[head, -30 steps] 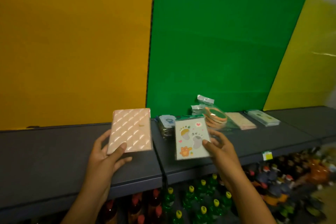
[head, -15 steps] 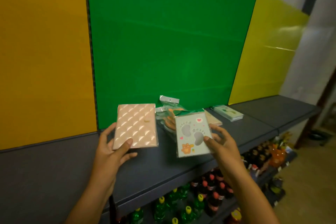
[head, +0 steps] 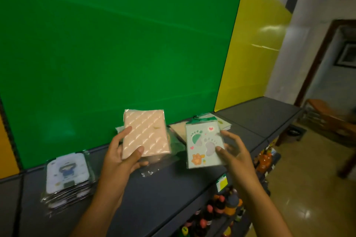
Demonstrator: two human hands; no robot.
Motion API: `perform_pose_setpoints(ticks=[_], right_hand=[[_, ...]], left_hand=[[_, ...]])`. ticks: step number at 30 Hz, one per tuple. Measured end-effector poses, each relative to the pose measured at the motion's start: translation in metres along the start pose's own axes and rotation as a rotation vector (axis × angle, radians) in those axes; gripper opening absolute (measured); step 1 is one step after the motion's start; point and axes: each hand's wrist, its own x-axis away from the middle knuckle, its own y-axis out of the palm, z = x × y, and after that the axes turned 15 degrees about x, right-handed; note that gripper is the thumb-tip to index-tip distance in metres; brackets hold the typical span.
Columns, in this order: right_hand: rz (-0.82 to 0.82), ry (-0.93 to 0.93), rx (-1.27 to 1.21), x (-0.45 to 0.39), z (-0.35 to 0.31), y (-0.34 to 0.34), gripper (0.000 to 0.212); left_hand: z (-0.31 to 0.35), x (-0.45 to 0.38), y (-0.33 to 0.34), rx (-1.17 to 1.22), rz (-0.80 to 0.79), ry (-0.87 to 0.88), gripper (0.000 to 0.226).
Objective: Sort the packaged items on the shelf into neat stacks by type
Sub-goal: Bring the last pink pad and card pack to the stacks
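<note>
Packaged items are only partly sorted on the dark shelf (head: 154, 194), as far as this view shows. One neat stack (head: 67, 178) of wrapped packs with a cartoon figure on the top face sits at the left of the shelf, square and well apart from the rest; this group appears finished. The left hand (head: 123, 157) holds a pink patterned pack (head: 145, 135) above the shelf, thumb on its front face and fingers curled behind. The right hand (head: 234, 152) grips a pale green pack (head: 204, 145) printed with footprints and a paw, thumb pressed on the front near its right edge. Neither held pack is placed yet. Below and behind the two packs lies a loose clear-wrapped pile (head: 163, 157), its contents partly hidden. A flat beige pack (head: 178, 128) and a further light pack (head: 224, 124) lie behind at the right; whether these form stacks cannot be told. Judged remaining: place both held packs with their types and sort the loose pile.
</note>
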Motion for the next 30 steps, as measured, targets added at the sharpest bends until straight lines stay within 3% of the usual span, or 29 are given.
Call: perform_pose_setpoints(ticks=[8, 18, 30], right_hand=[[0.06, -0.012, -0.021, -0.041, 0.031, -0.07, 0.027], [-0.079, -0.087, -0.042, -0.121, 0.051, -0.145, 0.029], [-0.216, -0.074, -0.066, -0.195, 0.086, -0.133, 0.029]], left_hand=[[-0.052, -0.025, 0.063, -0.034, -0.044, -0.035, 0.048], [-0.109, -0.024, 0.146, -0.157, 0.051, 0.082, 0.047], [-0.149, -0.049, 0.161, -0.381, 0.217, 0.1, 0.047]])
